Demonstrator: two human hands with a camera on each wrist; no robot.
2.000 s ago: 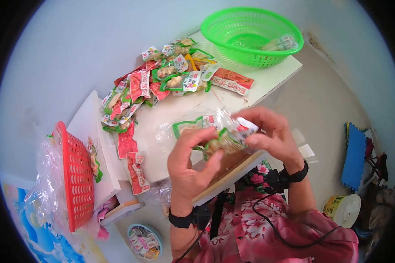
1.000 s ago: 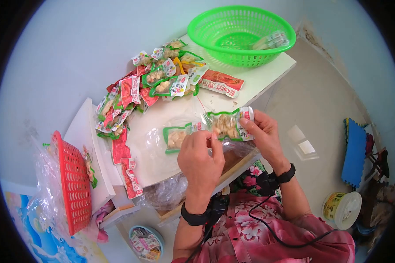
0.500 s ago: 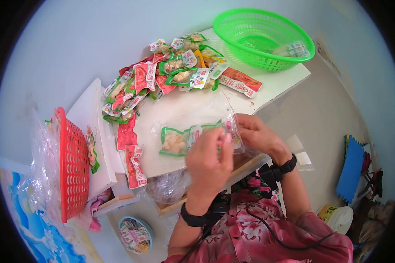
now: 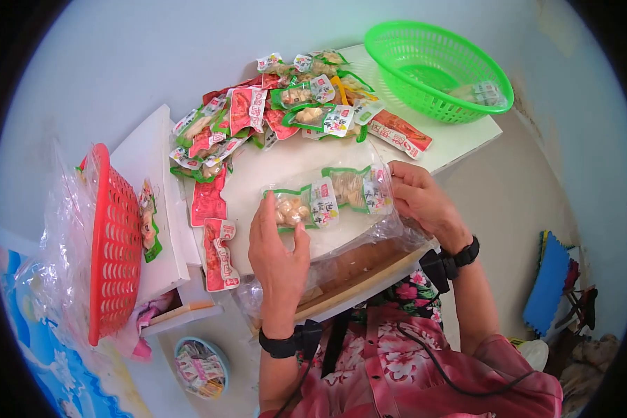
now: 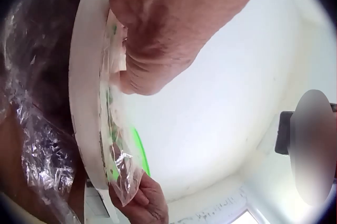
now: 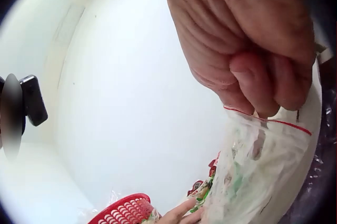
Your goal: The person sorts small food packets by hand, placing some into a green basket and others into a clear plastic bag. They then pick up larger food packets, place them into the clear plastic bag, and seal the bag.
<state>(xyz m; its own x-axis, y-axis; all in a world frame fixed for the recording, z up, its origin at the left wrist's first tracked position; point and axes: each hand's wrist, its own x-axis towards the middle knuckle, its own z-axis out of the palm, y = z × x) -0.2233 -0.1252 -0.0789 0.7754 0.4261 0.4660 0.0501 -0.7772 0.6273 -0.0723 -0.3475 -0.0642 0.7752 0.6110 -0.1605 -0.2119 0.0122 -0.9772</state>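
Observation:
A clear zip bag (image 6: 258, 166) with a red line along its mouth lies flat on the white table (image 4: 251, 167). Two green-edged snack packets sit in it side by side: the left packet (image 4: 294, 207) shows pale chunks, and the right packet (image 4: 348, 188) lies nearer the mouth. My right hand (image 4: 428, 205) pinches the bag's mouth edge, fingers curled in the right wrist view. My left hand (image 4: 280, 261) rests at the left packet, its fingers extended along that side and its thumb on the packet's lower edge.
Behind the bag lies a pile of snack packets (image 4: 310, 115). A green basket (image 4: 425, 104) stands at the back right, a red basket (image 4: 115, 244) at the left. Below the table edge an open drawer (image 4: 355, 268) holds clear plastic. A small tub (image 4: 200, 368) stands on the floor.
The second packet, held in my right hand a second ago, now lies in the bag. My left hand has moved left from the bag's mouth to the left packet; my right hand grips the mouth.

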